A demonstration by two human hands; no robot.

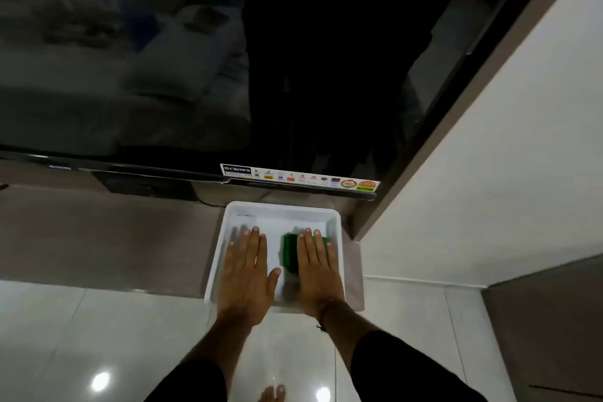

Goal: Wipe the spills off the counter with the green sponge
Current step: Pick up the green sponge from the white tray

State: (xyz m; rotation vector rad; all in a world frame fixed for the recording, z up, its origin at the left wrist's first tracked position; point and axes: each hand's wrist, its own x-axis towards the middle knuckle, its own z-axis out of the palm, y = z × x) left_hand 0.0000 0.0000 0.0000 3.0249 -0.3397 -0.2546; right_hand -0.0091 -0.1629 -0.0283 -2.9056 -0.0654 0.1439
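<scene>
Big dark TV screen (pixel 228 59) fills the top of the view, cut off at the top and left edges. Its glass only shows dim reflections — pale bundled shapes, too murky to identify. A sticker strip (pixel 300 177) runs along the bottom bezel; "CROWN" is legible, the rest of the logos are too small to read.

White wall (pixel 505 157) on the right, with a brown panel edge running diagonally beside the TV.

Grey-brown counter (pixel 98 238) sits under the TV. Surface is dim; no spill can be made out from here. Glossy white floor tiles (pixel 98 336) lie below it, with two bright light reflections. A bare foot (pixel 272 394) is cut off at the bottom edge.

White plastic tub (pixel 336 222) stands on the counter's right end, its near edge overhanging the counter front.

Left hand (pixel 246 271) lies flat, palm down, fingers spread, inside the tub's left half — holding nothing. Right hand (pixel 318 266) is also flat with fingers extended, pressed down on the green sponge (pixel 290 254) in the tub's right half. Not a closed grasp; the palm covers most of the sponge, so its full outline is hidden. Fingertips of both hands are motion-blurred. A thin dark wristband (pixel 323 313) sits on the right wrist; dark sleeves cover both forearms.
</scene>
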